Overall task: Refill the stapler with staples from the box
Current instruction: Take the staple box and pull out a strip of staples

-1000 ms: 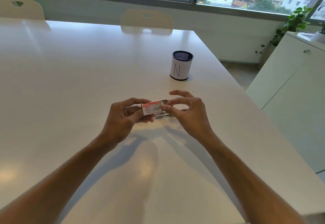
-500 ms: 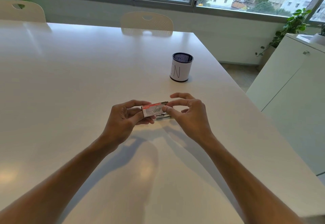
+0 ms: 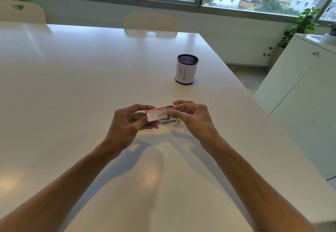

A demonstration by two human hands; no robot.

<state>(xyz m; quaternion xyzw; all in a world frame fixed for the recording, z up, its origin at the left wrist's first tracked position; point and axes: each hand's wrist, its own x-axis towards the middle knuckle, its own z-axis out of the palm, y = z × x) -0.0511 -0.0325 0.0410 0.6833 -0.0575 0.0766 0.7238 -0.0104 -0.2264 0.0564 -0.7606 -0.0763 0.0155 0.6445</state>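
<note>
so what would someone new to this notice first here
First, the two hands meeting at mid-table: the left hand holds a small red-and-white staple box, and the right hand pinches its right end. Under the box lies a metal stapler, mostly hidden. Beyond, a mesh pen cup marked N stands alone on the white table.

- The staple box (image 3: 157,114) is white-grey with a red band along its far edge and a small grey drawing on the face.
- The stapler (image 3: 170,121), just under the box, looks silver metal, with a small yellow spot at its 3 o'clock end.
- The pen cup (image 3: 186,69), at 1 o'clock from the box, has a dark blue mesh rim and a white wrap with a black hand-drawn letter "N".
- The table (image 3: 72,86) is plain glossy white.
- The chairs (image 3: 151,21) at 12 o'clock are cream.
</note>
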